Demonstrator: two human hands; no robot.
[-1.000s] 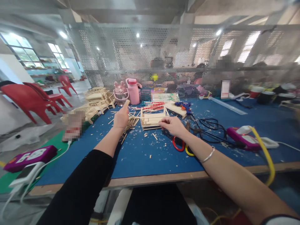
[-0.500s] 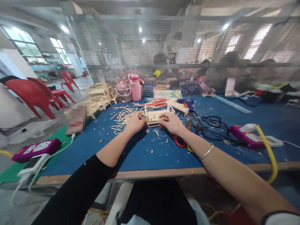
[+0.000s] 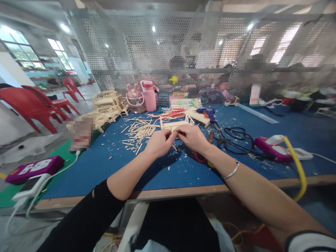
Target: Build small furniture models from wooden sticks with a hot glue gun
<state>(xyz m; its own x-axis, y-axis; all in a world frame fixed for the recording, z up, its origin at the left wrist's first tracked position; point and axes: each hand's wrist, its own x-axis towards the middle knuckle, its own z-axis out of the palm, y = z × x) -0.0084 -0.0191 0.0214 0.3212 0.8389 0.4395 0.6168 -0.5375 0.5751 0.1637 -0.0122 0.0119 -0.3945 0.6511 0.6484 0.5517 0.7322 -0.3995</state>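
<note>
We are pinching the near rail of the pale wooden craft-stick frame [image 3: 176,123] with left hand [image 3: 159,142] and right hand [image 3: 193,137] fingertips clenched together, seemingly steadying it flat on the blue felt table [image 3: 162,171]; loose thin wooden sticks [image 3: 139,132] are lying just left, within reach.

Head-worn view – looks forward and down across blue table [image 3: 162,175]
</note>
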